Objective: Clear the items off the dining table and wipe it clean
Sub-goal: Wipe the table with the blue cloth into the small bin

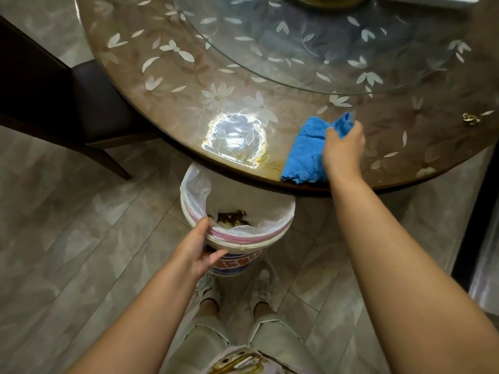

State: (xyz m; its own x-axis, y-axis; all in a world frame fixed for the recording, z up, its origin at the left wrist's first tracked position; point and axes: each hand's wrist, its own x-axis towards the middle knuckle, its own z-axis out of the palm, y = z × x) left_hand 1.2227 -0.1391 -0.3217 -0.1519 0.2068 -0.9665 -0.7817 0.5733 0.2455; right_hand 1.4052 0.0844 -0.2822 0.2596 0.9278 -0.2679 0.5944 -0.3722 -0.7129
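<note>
Blue microfibre cloth (307, 149) lay at the near edge of the desk (189, 85), its lower hem just at the rim and its far end bunched up under the right hand (343, 147). That hand gripped the cloth with fingers curled round the raised fold, which seemed meant to let it drag crumbs toward the edge. The cloth's long axis ran from the rim diagonally up and to the right, away from the person, so a pull along it would carry debris over the edge.

A lined waste bucket (243, 230) sat on the floor, tucked partly under the desk's rim just left of the cloth, with dark scraps already inside. The left hand (199, 249) held its near rim, fingers hooked over the plastic liner and thumb against the outer wall, probably to hold it where sweepings would fall in.

A small crumpled scrap (471, 118) rested on the desk well to the right of the cloth, so wiping looked unfinished. A glass turntable (324, 49) covered the desk's middle, and a dark chair (89, 103) stood to the left.
</note>
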